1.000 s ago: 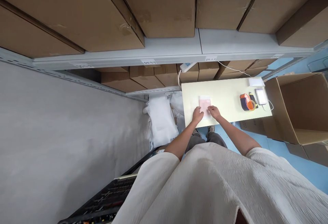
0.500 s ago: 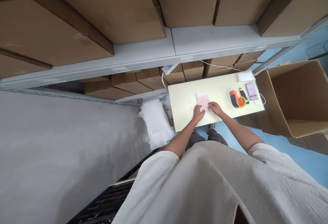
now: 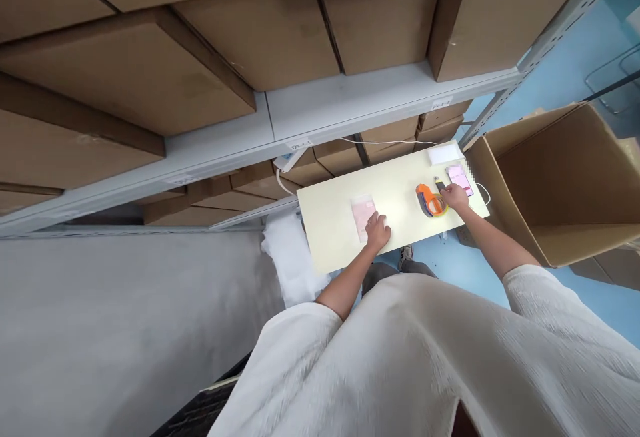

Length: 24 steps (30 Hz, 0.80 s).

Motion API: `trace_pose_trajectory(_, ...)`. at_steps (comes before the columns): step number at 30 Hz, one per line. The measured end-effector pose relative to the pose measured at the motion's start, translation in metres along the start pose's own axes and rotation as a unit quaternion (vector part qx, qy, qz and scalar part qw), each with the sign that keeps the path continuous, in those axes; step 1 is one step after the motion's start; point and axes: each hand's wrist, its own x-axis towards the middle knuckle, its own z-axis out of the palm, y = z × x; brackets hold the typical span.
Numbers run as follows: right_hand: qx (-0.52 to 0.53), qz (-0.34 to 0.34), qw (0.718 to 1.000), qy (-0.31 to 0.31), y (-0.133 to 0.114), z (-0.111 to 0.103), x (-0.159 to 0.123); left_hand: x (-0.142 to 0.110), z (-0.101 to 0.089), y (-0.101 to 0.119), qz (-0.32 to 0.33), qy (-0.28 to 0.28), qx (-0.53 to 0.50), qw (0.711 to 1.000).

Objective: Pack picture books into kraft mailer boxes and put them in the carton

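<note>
On the pale yellow tabletop lies a flat pink-and-white packet [image 3: 363, 214]. My left hand [image 3: 377, 232] rests at the packet's right edge, fingertips touching it and thumb spread away from them. Farther right, my right hand [image 3: 455, 196] reaches down with its fingers closed at the lower end of a black-and-yellow utility knife [image 3: 440, 184]; the hand covers part of the knife, which still lies on the table. Just left of that hand is an orange tape dispenser [image 3: 431, 201] with a roll of tape. A phone [image 3: 460, 177] with a pinkish screen lies right behind the hand.
A white block-like object [image 3: 444, 153] sits at the table's [image 3: 325, 224] far right corner. An open cardboard box [image 3: 540, 217] stands to the right. Shelves [image 3: 350, 107] with cartons rise ahead; a power strip [image 3: 291, 158] hangs below. White wrapping material [image 3: 290, 257] lies left.
My right hand has left the packet and moved right to the utility knife. My left hand has shifted to the packet's right edge. The view has swung right.
</note>
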Motion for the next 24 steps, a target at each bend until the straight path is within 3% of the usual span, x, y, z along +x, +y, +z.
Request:
trace_pose_trajectory(4,-0.072,-0.008,0.997,-0.026,0.009,0.004,0.031,0.001,0.005,0.012,-0.018,0.0,0.005,1.0)
trace_pose_trajectory(11,-0.151,-0.037,0.986,-0.06,-0.002,0.02,0.066,-0.001,0.009,0.014,-0.061,0.006,0.008,0.998)
trace_pose_trajectory(19,-0.191,-0.048,0.976,-0.095,-0.012,0.018,0.069,0.001,0.012,0.013,-0.067,0.018,-0.003,0.998)
trace_pose_trajectory(24,-0.165,-0.084,0.982,-0.04,-0.027,0.003,0.06,0.002,0.011,0.013,-0.063,0.018,-0.012,0.998)
